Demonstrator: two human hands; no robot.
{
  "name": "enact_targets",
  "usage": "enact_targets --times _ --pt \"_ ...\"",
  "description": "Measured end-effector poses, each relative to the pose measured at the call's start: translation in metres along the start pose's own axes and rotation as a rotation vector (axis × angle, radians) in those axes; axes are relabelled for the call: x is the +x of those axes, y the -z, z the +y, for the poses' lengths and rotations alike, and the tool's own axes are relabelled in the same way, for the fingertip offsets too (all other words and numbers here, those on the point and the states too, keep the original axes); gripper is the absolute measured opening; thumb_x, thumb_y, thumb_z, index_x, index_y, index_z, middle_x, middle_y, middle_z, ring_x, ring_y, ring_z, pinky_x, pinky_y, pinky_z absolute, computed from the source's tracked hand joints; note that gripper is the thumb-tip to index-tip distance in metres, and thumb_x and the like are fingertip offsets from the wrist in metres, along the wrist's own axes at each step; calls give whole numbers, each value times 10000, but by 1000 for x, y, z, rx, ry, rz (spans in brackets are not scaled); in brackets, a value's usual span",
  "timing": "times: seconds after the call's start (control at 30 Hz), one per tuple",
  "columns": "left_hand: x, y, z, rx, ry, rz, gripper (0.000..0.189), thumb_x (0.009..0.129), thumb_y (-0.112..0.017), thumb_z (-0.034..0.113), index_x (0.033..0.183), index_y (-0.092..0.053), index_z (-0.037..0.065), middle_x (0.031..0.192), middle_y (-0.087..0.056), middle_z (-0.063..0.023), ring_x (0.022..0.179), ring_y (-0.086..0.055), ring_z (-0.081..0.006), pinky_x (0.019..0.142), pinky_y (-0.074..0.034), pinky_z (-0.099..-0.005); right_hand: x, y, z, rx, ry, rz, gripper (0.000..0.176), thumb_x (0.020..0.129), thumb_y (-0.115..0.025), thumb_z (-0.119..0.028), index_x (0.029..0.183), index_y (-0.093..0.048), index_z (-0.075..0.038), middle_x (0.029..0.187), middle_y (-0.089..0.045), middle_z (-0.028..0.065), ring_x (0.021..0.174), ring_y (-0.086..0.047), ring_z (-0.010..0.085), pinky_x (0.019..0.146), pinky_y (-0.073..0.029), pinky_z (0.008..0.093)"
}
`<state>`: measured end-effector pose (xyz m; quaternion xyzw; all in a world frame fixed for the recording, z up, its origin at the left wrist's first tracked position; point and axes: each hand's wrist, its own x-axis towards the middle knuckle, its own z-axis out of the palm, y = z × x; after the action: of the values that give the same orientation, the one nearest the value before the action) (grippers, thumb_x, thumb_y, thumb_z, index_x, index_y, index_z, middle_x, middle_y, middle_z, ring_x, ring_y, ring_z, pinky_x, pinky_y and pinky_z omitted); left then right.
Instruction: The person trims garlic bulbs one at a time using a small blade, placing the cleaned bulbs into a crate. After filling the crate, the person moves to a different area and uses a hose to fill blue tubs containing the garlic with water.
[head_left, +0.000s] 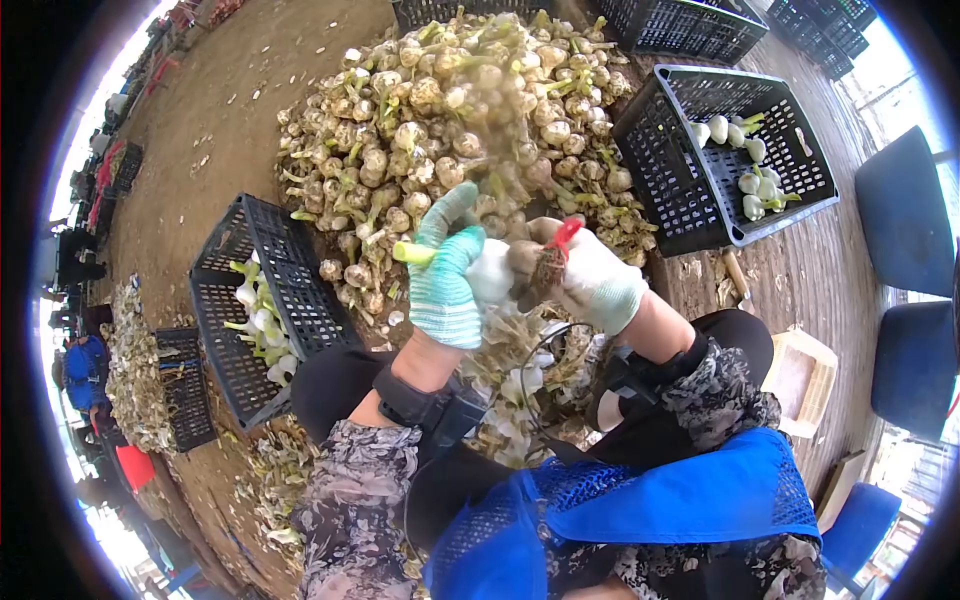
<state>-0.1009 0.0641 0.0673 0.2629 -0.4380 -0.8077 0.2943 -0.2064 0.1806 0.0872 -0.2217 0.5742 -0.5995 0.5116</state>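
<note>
Garlic bulb (pixel 497 272), position? (Obs. 1)

Centre of view, above the lap; held between both hands, just in front of the garlic pile (pixel 450 110); green stalk (pixel 412 253) points left, root tuft (pixel 548 268) points right. (Obs. 2)

Left hand (pixel 445 285), state? (Obs. 1)

Gloved, striped green; fingers curled round the bulb near the stalk end; closed grip. (Obs. 2)

Right hand (pixel 600 280)? (Obs. 1)

Gloved, pale; clenched on a red-handled tool (pixel 565 235); the tool touches the root tuft; its blade is hidden, so the type cannot be told. (Obs. 2)

Surroundings? (Obs. 1)

Left black crate (pixel 225 300) beside the left knee; holds white trimmed bulbs (pixel 258 310) with green stalks; right black crate (pixel 650 140) sits right of the pile, tilted; a few cleaned bulbs (pixel 745 160) lie in it; husk scraps (pixel 520 380) lie on the lap and on the ground between the knees; blue apron (pixel 680 495) at the bottom edge; blue chairs (pixel 905 210) far right. (Obs. 2)
</note>
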Motion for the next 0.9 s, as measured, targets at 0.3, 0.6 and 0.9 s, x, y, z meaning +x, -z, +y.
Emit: enact_targets --times 0.3,0.6,0.9 --pt "0 -2 19 -255 157 -1 258 835 -473 93 1069 -574 48 817 -568 -32 670 -569 -142 584 -520 -266 15 23 26 -506 174 253 231 816 -488 -22 1033 -566 -22 883 -632 97 761 -600 120 637 -481 249" --pt "19 24 3 -421 590 97 488 891 -402 450 976 -601 13 771 -636 -92 641 -619 -223 549 -539 -365 10 7 3 -848 510 193 318 757 -606 -133 1061 -595 -41 939 -595 152 920 -570 270 796 -454 338" --pt "9 7 -15 -346 584 193 415 914 -412 391 953 -576 12 814 -601 -87 660 -588 -185 590 -522 -265 10 -21 15 -455 592 396 246 752 -501 6 984 -565 -42 904 -606 103 832 -595 216 715 -491 297"
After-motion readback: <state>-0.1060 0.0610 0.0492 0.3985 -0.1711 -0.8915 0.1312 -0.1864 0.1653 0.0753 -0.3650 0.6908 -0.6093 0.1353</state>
